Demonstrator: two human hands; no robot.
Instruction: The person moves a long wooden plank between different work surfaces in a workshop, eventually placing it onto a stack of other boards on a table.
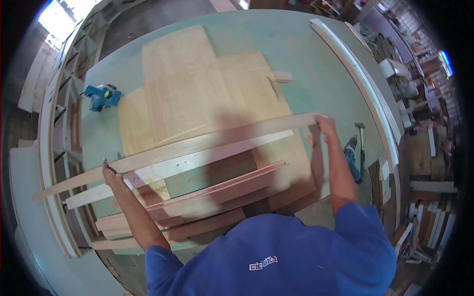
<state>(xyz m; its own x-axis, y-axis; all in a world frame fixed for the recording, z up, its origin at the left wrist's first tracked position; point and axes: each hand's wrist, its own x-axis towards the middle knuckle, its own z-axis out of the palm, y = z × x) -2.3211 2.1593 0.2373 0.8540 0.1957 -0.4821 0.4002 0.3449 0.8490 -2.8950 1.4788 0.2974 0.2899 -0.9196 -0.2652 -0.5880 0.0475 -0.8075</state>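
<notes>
A long, pale wooden board [197,142] is held slantwise over the green table, its left end reaching past the table's left side. My right hand [324,124] grips the board's right end. Farther along toward the other end, my left hand [111,173] holds the near edge, with one finger pointing up and part of the grip hidden by the board. Just nearer to me, a white-faced wooden strip [197,162] with small dark holes runs almost parallel. Several reddish planks [212,192] lie closer to my body.
Flat plywood sheets [182,79] cover the middle of the green table [242,29]. A blue power tool [102,97] stands at the left. A cordless drill [351,160] and a hammer [361,148] lie at the right. Long strips [360,69] line the right edge; a slatted frame [61,113] flanks the left.
</notes>
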